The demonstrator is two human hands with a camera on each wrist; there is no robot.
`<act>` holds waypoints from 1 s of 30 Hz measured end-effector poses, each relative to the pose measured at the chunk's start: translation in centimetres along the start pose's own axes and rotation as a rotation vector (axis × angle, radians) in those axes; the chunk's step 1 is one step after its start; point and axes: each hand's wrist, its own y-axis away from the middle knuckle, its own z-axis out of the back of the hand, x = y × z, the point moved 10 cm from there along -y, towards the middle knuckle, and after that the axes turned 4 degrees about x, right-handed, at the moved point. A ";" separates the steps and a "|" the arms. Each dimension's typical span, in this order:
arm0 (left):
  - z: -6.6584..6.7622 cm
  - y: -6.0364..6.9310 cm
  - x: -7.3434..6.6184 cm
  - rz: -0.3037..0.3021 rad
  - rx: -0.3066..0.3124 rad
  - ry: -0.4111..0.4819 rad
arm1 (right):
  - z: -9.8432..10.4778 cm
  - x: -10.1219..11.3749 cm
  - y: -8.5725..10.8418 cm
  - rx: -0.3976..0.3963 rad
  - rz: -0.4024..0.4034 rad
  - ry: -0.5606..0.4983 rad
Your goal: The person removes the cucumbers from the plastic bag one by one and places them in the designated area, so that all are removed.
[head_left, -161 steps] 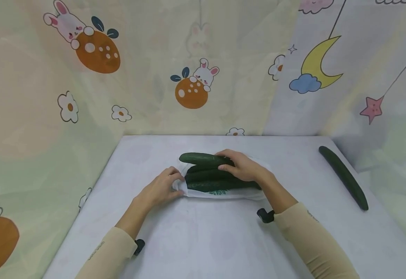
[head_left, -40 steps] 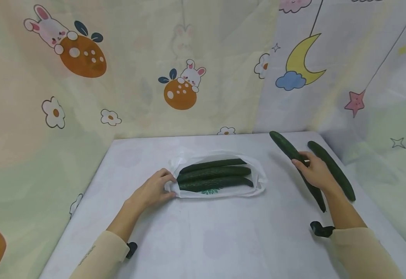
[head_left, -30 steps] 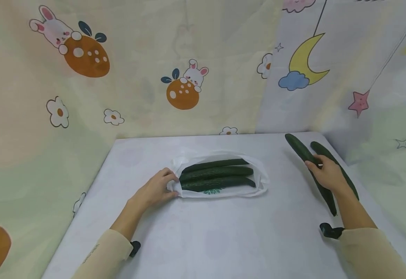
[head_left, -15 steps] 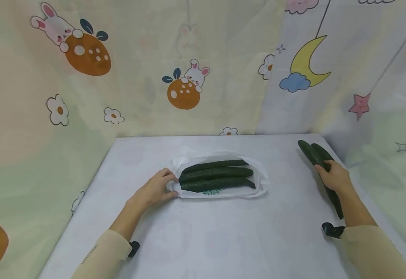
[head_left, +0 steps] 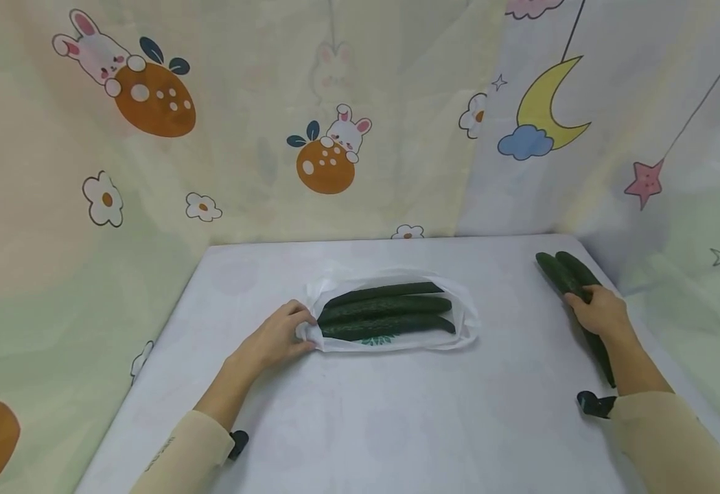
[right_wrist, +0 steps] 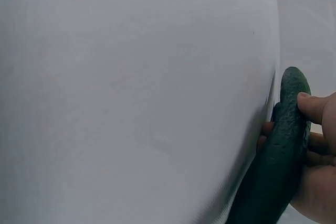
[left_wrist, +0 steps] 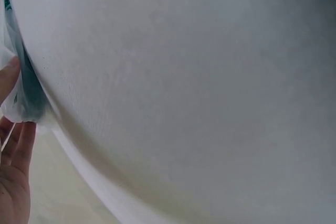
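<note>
At the table's right side my right hand (head_left: 600,314) grips a dark green cucumber (head_left: 555,272), thumb on one side and fingers curled round the other. In the right wrist view the held cucumber (right_wrist: 278,153) slants up past the thumb. A second cucumber (head_left: 577,268) lies close along its right side, partly hidden by the hand. At mid-table, a white plastic bag (head_left: 466,328) with a green print lies on its side, its mouth showing three cucumbers (head_left: 384,306). My left hand (head_left: 276,336) pinches the bag's left end; the left wrist view shows thumb and fingers around the plastic (left_wrist: 23,109).
A white cloth covers the table (head_left: 384,418). Behind it hangs a patterned curtain (head_left: 242,123) with rabbits and a moon, and more of it closes in the left and right sides. A dark strap piece (head_left: 596,405) sits at the right wrist.
My right hand has carried a cucumber from the bag to the right, and lately lowered it beside the lone cucumber there. My left hand has stayed on the bag's left end.
</note>
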 end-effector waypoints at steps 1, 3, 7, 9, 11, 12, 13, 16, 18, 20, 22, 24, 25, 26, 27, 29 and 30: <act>0.0 0.0 0.0 -0.001 0.000 -0.003 | 0.0 0.0 0.0 0.001 -0.002 -0.003; 0.1 0.1 0.0 -0.002 0.000 -0.003 | -0.1 -0.1 0.0 -0.005 -0.007 -0.007; 0.1 0.1 0.0 -0.007 -0.003 -0.004 | -0.1 -0.1 0.1 -0.032 -0.014 -0.012; 0.1 0.1 0.0 -0.008 -0.003 -0.002 | -0.1 -0.1 0.1 -0.046 -0.011 -0.007; 0.1 0.2 0.0 -0.007 -0.004 -0.002 | -0.1 0.0 0.1 -0.068 -0.004 -0.008; 0.1 0.2 -0.1 -0.006 -0.004 -0.001 | -0.1 0.1 0.1 -0.077 -0.001 -0.012; 0.1 0.2 -0.1 -0.005 -0.003 -0.002 | -0.1 0.2 0.1 -0.087 0.004 -0.014; 0.0 0.2 -0.1 -0.003 0.003 -0.001 | -0.1 0.5 0.3 -0.126 0.014 -0.039; -0.1 0.2 -0.1 -0.001 0.007 -0.002 | 0.1 0.7 0.3 -0.147 0.025 -0.048; -0.1 0.3 0.0 0.006 0.008 0.000 | 0.4 1.0 0.4 -0.167 0.044 -0.060; -0.1 0.4 0.1 0.015 0.007 0.002 | 0.7 1.3 0.4 -0.172 0.052 -0.062; 0.0 0.4 0.1 0.020 0.005 0.001 | 0.9 1.7 0.5 -0.165 0.058 -0.059; -0.1 0.4 0.2 0.022 0.006 0.004 | 1.0 1.9 0.6 -0.161 0.063 -0.058; -0.1 0.4 0.2 0.021 0.005 0.006 | 1.0 2.2 0.7 -0.155 0.067 -0.057; -0.1 0.4 0.2 0.019 0.005 0.006 | 1.1 2.5 0.8 -0.153 0.080 -0.049; 0.0 0.3 0.2 0.014 0.004 0.001 | 1.4 3.7 1.1 -0.166 0.128 -0.035; 0.0 0.3 0.2 0.012 0.005 0.000 | 1.5 4.3 1.2 -0.177 0.153 -0.030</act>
